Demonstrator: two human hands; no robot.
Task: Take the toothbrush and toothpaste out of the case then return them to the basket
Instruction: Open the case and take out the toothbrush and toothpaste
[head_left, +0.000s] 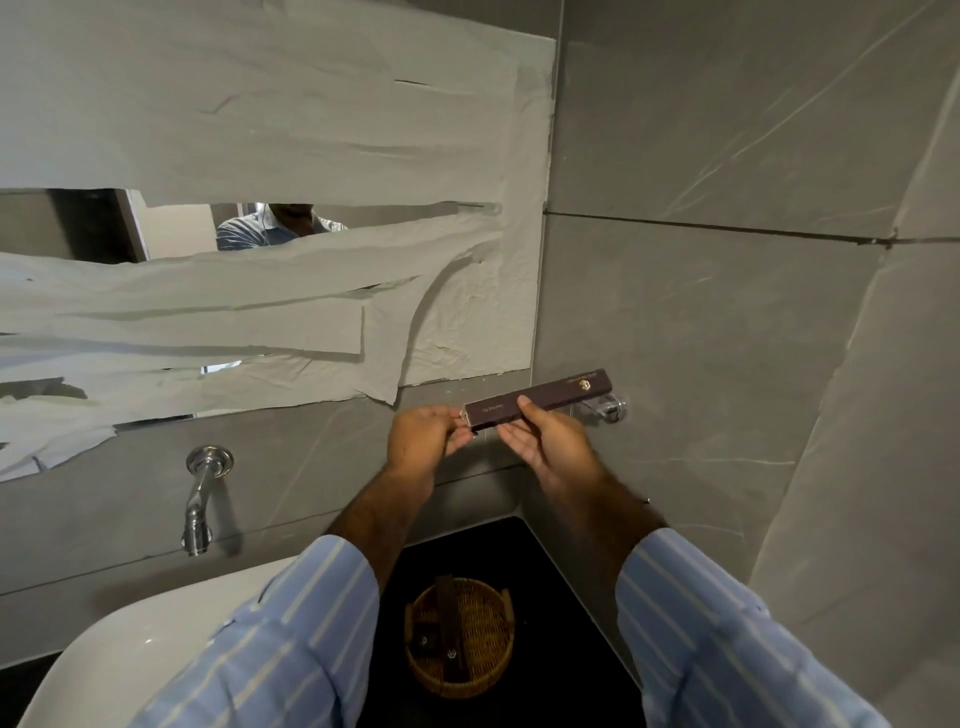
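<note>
A long dark-brown case (550, 396) with gold print is held up in front of the grey wall, tilted up to the right. My right hand (545, 441) grips its middle from below, thumb on top. At the case's left end, my left hand (423, 436) pinches the end with its fingertips. Below, a round wicker basket (488, 670) stands on the black counter and holds dark-brown boxes (447, 610). No toothbrush or toothpaste shows; the inside of the case is hidden.
A white basin (156, 639) lies at the lower left under a chrome wall tap (200, 499). A paper-covered mirror (260, 234) fills the upper left. A chrome wall fitting (610, 408) sits just behind the case. Grey tiled walls close the corner at the right.
</note>
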